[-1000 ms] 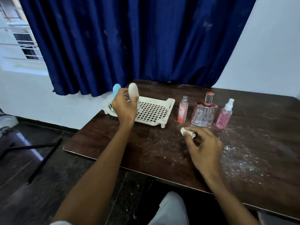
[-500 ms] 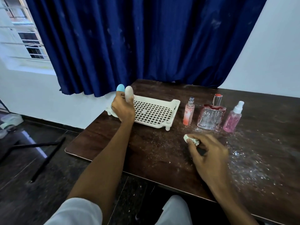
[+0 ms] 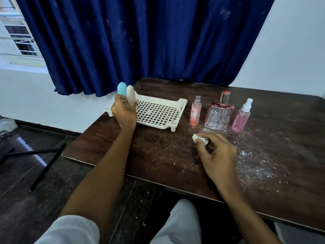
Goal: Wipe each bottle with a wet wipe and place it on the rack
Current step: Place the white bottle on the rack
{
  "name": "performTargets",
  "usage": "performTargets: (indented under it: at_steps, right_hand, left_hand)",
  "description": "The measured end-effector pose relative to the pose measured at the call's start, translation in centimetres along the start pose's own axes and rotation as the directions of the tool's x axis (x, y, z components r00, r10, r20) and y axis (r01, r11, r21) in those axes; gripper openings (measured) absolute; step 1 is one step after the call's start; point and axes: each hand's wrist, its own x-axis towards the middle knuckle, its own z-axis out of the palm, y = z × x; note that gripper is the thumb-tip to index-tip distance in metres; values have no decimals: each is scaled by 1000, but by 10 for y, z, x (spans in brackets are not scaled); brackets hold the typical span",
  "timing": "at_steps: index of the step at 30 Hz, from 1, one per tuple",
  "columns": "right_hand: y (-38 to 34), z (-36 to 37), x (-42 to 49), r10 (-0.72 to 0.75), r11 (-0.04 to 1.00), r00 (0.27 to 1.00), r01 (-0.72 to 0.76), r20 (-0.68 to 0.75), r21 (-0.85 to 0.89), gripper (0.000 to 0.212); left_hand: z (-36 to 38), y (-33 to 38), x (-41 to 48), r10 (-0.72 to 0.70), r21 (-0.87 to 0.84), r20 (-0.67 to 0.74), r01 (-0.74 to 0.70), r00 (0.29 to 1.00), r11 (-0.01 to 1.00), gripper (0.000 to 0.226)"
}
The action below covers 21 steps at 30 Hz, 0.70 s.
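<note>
Left grip clasps two small bottles at left edge of rack | right grip pinches wipe right of rack | likely light, smooth, slippery: hold low on bodies

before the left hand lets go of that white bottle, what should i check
1. White bottle upright at the rack's left end: ok.
2. Its base seated on the rack: cannot tell, the left hand hides it.
3. Blue bottle upright beside it: ok.
4. Free grid for more bottles: ok.
5. Wipe pinched in the right hand: ok.
6. Slim bottle, square bottle and pink spray upright on the table: ok.
</note>
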Motion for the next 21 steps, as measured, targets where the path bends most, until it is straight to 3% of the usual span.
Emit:
performTargets:
  at_steps: [10,13,17,21]
  right_hand:
    - [3,-3,0,37,999,999,-37,-14,-11,18]
    - [2,-3,1,62,998,996,-61,-59,34,17]
    - [6,-7,4,235,947,964,-198,-122,254,14]
    - [24,-33,19,462,825,864,-335,-201,456,14]
  left_hand:
    - [-12,4,3,-140,78,64,135,988,988,49]
    - [-13,7,-13,-119,35,6,119,993,992,43]
    - [-5,33,-63,121,-48,-50,-124,991,991,20]
    - [16,95,-124,418,-272,151,-369,896,889,14]
